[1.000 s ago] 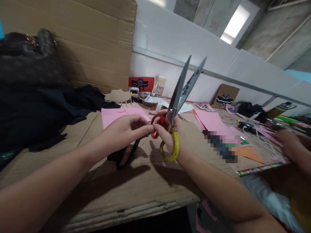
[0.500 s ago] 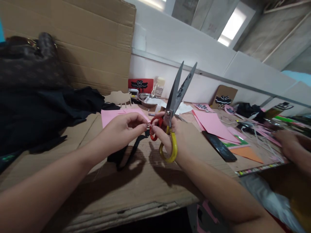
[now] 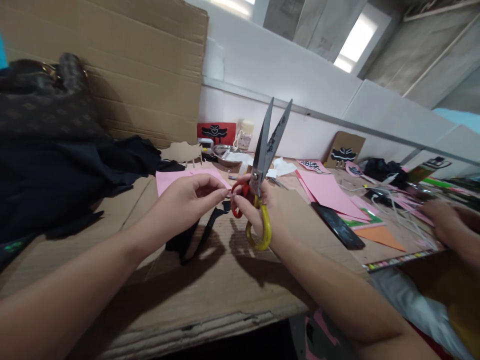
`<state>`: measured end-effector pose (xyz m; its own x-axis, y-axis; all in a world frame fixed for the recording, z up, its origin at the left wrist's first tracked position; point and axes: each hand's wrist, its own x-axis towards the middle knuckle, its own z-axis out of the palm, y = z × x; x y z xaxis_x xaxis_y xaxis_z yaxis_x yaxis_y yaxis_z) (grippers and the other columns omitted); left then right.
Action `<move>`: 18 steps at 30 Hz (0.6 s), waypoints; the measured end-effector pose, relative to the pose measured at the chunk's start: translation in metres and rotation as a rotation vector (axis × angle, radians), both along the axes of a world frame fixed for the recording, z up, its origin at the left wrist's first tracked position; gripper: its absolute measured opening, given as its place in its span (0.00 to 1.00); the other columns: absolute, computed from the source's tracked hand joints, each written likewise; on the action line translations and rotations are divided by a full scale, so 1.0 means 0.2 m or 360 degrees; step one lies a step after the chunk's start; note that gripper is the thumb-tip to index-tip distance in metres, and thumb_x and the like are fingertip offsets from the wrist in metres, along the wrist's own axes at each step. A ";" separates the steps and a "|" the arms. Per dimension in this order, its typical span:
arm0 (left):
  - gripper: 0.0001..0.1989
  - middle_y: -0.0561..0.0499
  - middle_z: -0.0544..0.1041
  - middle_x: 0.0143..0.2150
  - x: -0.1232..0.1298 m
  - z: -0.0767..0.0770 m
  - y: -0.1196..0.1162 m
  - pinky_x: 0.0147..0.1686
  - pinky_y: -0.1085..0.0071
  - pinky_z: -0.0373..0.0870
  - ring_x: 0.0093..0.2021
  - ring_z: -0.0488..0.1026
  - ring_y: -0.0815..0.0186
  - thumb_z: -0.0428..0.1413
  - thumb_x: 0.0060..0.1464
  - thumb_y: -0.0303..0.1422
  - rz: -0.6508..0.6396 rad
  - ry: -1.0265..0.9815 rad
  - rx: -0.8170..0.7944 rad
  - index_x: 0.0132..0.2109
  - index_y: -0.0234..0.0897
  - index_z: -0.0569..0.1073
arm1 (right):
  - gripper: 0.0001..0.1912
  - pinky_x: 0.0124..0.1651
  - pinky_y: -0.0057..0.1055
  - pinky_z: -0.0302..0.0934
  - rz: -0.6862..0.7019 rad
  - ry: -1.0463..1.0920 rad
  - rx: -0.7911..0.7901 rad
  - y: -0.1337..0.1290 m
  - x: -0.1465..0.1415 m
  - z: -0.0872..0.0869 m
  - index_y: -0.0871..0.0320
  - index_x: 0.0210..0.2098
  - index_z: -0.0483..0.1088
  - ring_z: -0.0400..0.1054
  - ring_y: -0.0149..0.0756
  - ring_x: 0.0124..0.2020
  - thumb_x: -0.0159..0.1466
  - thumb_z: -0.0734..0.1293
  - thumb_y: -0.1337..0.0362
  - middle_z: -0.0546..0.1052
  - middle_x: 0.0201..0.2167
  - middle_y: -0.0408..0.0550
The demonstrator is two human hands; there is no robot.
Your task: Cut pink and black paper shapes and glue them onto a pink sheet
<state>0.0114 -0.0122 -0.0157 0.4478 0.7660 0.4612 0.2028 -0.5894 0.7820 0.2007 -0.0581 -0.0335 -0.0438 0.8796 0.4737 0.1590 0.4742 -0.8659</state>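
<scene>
**Reader:** What differs here from a second ago?

**Author:** The scissors (image 3: 255, 176), blades up and slightly parted, have swung leftward and stand nearer upright; a narrow gap now shows between my two sets of fingertips. I take this to mean that the scissors are merely carried for now, the fine work belonging to the fingertips.

**Reader:** And the pose?

**Author:** My forearms converge from lower left and lower right above the cardboard (image 3: 240, 295). My right hand (image 3: 276, 215) grips the scissors by their red and yellow handles, its thumb reaching toward the left. My left hand (image 3: 192, 200) is closed in a pinch, thumb against forefinger; I cannot tell whether anything lies between them.

**Reader:** Where is the black piece (image 3: 178, 245)?

**Author:** Below my left hand, one strip rising toward the pinch. Whether that strip touches my fingers cannot be told. Pink paper (image 3: 167, 181) lies beyond.
</scene>
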 end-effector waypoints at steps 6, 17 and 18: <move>0.15 0.52 0.84 0.35 -0.01 0.01 0.02 0.41 0.69 0.75 0.36 0.78 0.63 0.62 0.60 0.47 0.0081 -0.0034 -0.0079 0.35 0.41 0.81 | 0.11 0.34 0.34 0.64 -0.0360 -0.0236 0.0006 0.08 0.10 0.06 0.51 0.42 0.67 0.66 0.34 0.29 0.66 0.73 0.61 0.70 0.28 0.39; 0.13 0.53 0.81 0.32 0.00 0.02 0.00 0.39 0.70 0.75 0.34 0.76 0.64 0.60 0.60 0.43 0.0039 -0.0049 -0.0063 0.34 0.40 0.79 | 0.08 0.33 0.34 0.67 -0.0119 -0.0488 0.0044 -0.04 0.06 0.14 0.51 0.44 0.71 0.70 0.36 0.28 0.68 0.73 0.62 0.77 0.27 0.42; 0.13 0.54 0.79 0.30 0.00 0.02 0.00 0.38 0.70 0.74 0.32 0.75 0.65 0.60 0.60 0.43 0.0042 -0.0012 -0.0040 0.33 0.40 0.78 | 0.08 0.32 0.33 0.66 -0.0128 -0.0514 0.0030 -0.04 0.04 0.14 0.51 0.44 0.71 0.69 0.35 0.27 0.68 0.73 0.64 0.76 0.26 0.41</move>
